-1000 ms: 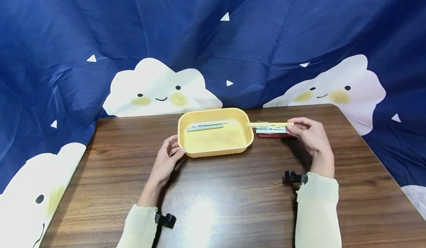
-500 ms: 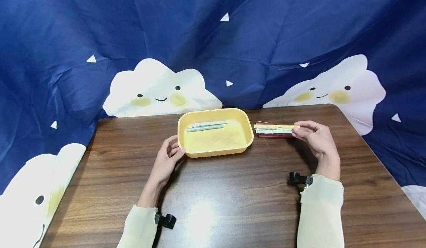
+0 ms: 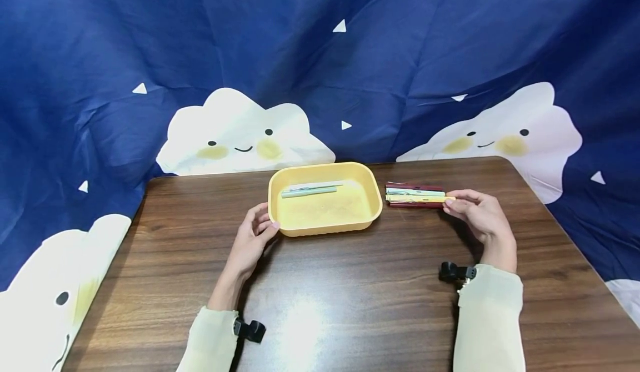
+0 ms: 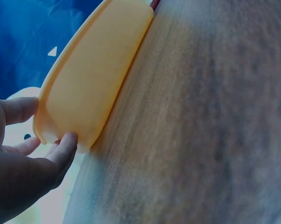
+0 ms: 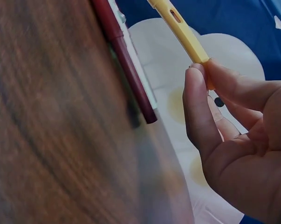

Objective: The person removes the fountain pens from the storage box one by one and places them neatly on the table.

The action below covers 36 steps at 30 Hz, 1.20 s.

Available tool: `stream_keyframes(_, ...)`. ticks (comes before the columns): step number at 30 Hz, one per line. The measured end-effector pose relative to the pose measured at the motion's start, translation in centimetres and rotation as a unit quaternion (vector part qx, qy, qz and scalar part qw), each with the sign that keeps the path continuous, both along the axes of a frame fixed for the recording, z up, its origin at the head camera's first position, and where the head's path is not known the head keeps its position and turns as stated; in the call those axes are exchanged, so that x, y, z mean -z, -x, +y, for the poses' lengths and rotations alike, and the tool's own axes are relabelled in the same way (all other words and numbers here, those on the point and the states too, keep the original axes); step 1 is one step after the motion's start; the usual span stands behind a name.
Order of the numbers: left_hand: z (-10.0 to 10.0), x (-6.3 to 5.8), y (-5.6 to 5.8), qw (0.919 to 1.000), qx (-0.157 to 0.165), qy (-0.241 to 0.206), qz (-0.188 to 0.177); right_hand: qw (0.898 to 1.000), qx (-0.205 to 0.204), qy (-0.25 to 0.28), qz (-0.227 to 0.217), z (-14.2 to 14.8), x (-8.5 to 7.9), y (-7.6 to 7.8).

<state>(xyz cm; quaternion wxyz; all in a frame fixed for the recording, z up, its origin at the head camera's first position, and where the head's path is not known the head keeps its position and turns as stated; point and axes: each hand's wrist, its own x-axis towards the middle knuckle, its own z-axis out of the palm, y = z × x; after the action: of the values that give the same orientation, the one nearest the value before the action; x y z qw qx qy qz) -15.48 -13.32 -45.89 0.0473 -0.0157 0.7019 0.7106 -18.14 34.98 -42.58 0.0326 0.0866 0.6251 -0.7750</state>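
Tray point(image 3: 327, 210): yellow, with rounded corners, sitting flat on the brown wooden table point(image 3: 350, 300) near its far edge.
Inside the tray: 2 slim pens lying side by side toward the far wall, a white pen point(image 3: 325, 184) and a green pen point(image 3: 312, 192) just in front of it.
Left hand point(image 3: 251, 237): holds the tray from outside at its near left corner, fingers bent around the end, thumb against the near wall.
Right hand point(image 3: 481, 215): pinches the right end of the yellow pen point(image 5: 183, 31) between thumb and fingertips, other fingers bent.
Yellow pen: right of the tray and apart from it, above the other pens, its gripped end raised off the table; whether its left end touches them cannot be told.
Pens on the table: 1 far red pen point(image 3: 420, 187), 1 near red pen point(image 3: 417, 205) and, between these 2, 1 pale green pen point(image 3: 422, 192), all roughly parallel.
Wrists: cream sleeves point(image 3: 492, 319), each with 1 small black camera point(image 3: 456, 272).
Backdrop: dark blue cloth point(image 3: 295, 39) printed with white clouds point(image 3: 230, 116) and small white triangles point(image 3: 340, 26).
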Motion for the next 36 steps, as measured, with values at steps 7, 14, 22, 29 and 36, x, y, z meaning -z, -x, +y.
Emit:
stream_keyframes(7,0.1,0.0,0.0,1.0000,0.000,-0.004,-0.002,1.000,-0.016,0.003,-0.013,0.8,0.5,0.1)
stream_keyframes(14,0.0,0.1,0.0,1.0000,0.001,-0.007,-0.004,0.999,-0.033,-0.014,-0.037,1.1,1.0,0.3)
stream_keyframes(22,0.0,0.1,0.0,1.0000,0.002,-0.008,-0.003,0.997,-0.028,-0.039,-0.061,0.9,1.5,0.7)
stream_keyframes(29,0.1,0.1,0.1,1.0000,0.001,-0.006,-0.003,0.998,-0.010,-0.045,-0.039,1.0,2.0,0.8)
stream_keyframes(36,0.0,0.3,0.2,1.0000,0.002,-0.004,-0.003,0.998,0.000,-0.054,-0.031,1.0,2.2,0.8)
